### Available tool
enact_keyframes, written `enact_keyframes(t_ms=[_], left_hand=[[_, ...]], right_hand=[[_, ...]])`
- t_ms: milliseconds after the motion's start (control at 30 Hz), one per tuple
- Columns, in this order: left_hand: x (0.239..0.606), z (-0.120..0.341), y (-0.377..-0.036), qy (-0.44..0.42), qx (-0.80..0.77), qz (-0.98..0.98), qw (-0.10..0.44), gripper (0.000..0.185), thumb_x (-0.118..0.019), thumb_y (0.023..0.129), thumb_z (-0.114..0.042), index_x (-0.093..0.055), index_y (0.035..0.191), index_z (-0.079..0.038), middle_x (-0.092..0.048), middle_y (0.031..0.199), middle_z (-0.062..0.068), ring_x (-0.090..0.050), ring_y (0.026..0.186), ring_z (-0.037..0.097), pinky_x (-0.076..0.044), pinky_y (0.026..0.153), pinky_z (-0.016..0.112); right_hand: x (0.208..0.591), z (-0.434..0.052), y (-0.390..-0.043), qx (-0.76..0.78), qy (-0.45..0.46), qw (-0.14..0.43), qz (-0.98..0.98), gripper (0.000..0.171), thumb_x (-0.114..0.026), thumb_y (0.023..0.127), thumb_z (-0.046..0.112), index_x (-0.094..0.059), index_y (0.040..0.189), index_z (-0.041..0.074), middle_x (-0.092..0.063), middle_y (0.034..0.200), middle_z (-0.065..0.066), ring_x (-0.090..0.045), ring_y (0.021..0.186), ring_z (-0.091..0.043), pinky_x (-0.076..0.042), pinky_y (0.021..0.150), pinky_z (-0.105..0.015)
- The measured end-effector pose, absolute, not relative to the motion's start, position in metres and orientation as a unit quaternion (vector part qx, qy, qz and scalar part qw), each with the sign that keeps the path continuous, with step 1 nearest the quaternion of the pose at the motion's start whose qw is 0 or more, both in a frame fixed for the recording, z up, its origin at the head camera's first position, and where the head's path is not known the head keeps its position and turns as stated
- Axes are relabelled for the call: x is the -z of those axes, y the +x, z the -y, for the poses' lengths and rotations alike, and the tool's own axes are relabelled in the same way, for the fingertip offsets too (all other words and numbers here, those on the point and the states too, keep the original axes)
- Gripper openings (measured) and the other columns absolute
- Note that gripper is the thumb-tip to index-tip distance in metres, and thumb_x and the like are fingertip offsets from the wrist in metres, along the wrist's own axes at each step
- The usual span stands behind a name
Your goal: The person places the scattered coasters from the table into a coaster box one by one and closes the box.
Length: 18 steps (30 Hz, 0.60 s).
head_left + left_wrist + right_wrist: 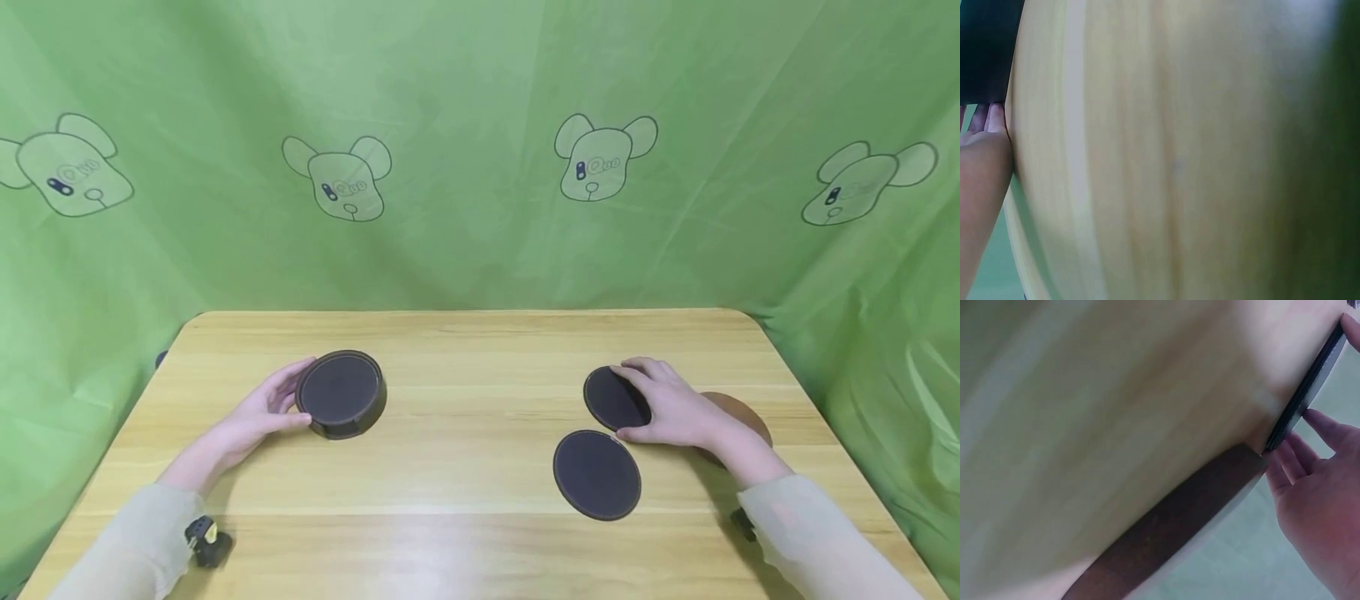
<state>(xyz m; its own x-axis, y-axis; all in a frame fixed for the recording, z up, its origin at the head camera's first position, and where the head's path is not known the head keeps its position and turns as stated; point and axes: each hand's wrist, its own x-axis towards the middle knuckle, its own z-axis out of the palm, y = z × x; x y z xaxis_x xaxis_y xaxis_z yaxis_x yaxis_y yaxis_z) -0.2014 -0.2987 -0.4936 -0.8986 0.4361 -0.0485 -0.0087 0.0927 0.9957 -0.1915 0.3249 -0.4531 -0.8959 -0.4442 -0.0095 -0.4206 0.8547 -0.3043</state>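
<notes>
by the left hand (pixel 258 416), at left in the head view, a dark, round, low-walled leather-like case (pixel 341 387) is gripped between thumb and fingers; well apart from it, right of centre, a flat, dark, round leather-like disc (pixel 609 393) is clasped at its edge between thumb and fingers of the right hand (pixel 671 408). a second dark disc (pixel 597 475) is seen just below it on the pale wooden table (pixel 465 475), and a brown round piece (pixel 746 417) is partly hidden by the right wrist (pixel 742 454).
</notes>
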Motion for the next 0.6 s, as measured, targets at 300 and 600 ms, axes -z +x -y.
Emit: enact_keyframes(t_ms=[300, 600], left_hand=[[0.494, 0.298, -0.201, 0.144, -0.656, -0.721, 0.170, 0.090, -0.071, 0.093, 0.005, -0.021, 0.168, -0.001, -0.048, 0.146, -0.027, -0.049, 0.133, -0.015, -0.037, 0.109, 0.002], [0.492, 0.297, -0.200, 0.140, -0.657, -0.720, 0.172, 0.089, -0.070, 0.094, 0.005, -0.020, 0.167, -0.001, -0.049, 0.145, -0.028, -0.051, 0.131, -0.013, -0.038, 0.108, 0.004]], right_hand=[[0.457, -0.322, -0.199, 0.131, -0.236, 0.031, -0.962, 0.101, -0.093, 0.069, 0.040, -0.052, 0.152, -0.001, -0.051, 0.145, -0.028, -0.046, 0.133, -0.048, -0.044, 0.108, -0.069], [0.457, -0.318, -0.206, 0.119, -0.229, 0.034, -0.965, 0.107, -0.093, 0.063, 0.039, -0.050, 0.153, 0.001, -0.050, 0.136, -0.027, -0.048, 0.122, -0.044, -0.046, 0.099, -0.065]])
